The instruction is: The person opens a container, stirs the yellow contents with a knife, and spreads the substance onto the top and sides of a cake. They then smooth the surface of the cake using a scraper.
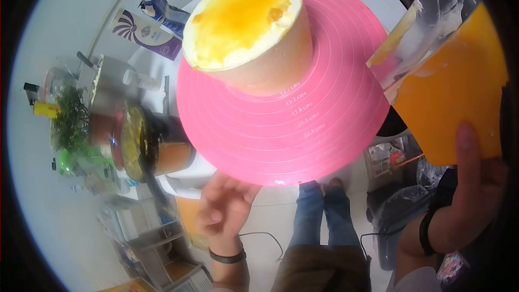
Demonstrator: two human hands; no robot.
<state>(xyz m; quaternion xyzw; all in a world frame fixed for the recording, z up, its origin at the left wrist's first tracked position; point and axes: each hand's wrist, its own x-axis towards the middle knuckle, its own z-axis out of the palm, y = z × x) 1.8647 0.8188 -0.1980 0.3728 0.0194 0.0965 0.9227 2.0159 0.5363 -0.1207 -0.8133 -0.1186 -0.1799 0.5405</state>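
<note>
A round cake (251, 48) with pale cream sides and yellow-orange topping stands on a pink cake turntable (243, 135) marked with measuring rings. My left hand (223, 205) is at the turntable's near rim, fingers curled against the edge, fingertips partly hidden beneath it. On the right, my right hand (476, 176) grips a flat orange scraper (443, 97), thumb pressed on its face. Whitish cream smears the scraper's far edge, which is beside the turntable's right rim and apart from the cake.
A black-handled pot (139, 140) with yellow residue stands left of the turntable. Beyond it are a green plant (71, 119) and a purple-and-white carton (146, 35). Crumpled clear plastic (440, 16) lies at upper right. A shelf unit (157, 249) stands below left.
</note>
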